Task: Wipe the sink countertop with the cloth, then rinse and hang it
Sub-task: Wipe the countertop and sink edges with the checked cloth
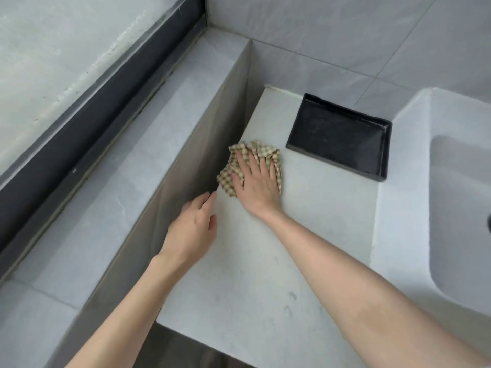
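A crumpled beige checked cloth (261,151) lies on the pale stone countertop (265,261), close to its left edge. My right hand (255,181) presses flat on the cloth with straight, spread fingers. My left hand (192,229) rests at the countertop's left edge beside the grey side wall, fingers relaxed and holding nothing. The white sink basin (457,197) sits at the right, partly cut off by the frame.
A black rectangular tray (340,136) stands at the back of the countertop, just right of the cloth. A raised tiled ledge (119,181) runs along the left under a dark window frame. Grey tiled wall behind. The countertop's front edge is near the bottom.
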Action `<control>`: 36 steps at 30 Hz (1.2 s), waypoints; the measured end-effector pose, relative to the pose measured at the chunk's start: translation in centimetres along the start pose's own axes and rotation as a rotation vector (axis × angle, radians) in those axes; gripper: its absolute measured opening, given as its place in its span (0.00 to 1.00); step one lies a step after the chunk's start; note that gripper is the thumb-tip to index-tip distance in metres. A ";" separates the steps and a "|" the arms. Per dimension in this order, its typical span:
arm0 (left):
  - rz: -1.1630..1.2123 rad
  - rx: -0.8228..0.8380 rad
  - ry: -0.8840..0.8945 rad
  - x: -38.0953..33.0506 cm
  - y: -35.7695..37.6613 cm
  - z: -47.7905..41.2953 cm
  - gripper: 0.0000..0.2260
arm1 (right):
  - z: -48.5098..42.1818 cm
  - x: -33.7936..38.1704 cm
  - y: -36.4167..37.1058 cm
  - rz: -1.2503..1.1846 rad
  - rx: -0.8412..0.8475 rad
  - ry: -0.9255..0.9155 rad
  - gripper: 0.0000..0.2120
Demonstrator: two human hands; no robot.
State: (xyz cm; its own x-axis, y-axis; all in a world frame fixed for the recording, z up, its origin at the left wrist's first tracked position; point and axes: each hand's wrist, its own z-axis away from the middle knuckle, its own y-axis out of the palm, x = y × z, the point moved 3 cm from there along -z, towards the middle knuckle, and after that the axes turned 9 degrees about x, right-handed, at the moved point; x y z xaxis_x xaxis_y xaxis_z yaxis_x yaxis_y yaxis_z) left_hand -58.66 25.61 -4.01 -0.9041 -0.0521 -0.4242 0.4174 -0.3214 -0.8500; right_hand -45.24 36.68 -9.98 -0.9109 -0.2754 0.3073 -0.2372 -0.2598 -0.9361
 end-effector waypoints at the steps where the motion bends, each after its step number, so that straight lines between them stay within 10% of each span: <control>1: -0.019 0.011 0.009 0.0 0.2 1.1 0.21 | 1.9 0.4 0.4 0.009 0.002 -0.009 0.27; 16: -0.111 0.078 0.287 -7.6 0.0 12.4 0.23 | 32.8 -6.1 2.1 -0.218 -0.028 0.317 0.23; 24: -0.143 0.073 0.466 -14.8 0.2 12.3 0.24 | 40.7 -7.5 -9.4 -0.447 -0.811 0.504 0.11; 31: -0.145 0.076 0.532 -20.4 2.0 11.3 0.24 | 33.8 -11.7 -9.5 -0.086 -0.200 0.450 0.32; 36: -0.164 0.044 0.569 -24.3 3.5 10.0 0.24 | 32.1 -15.9 -8.5 0.472 -0.343 0.398 0.28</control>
State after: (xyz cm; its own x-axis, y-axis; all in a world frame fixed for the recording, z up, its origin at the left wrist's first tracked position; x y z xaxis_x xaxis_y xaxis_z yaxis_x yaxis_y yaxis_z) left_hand -36.14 16.26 6.44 -0.7598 0.5129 -0.3996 0.2614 -0.3217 -0.9100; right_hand -17.91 13.51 -1.37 -0.9814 0.0900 -0.1698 0.1805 0.1287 -0.9751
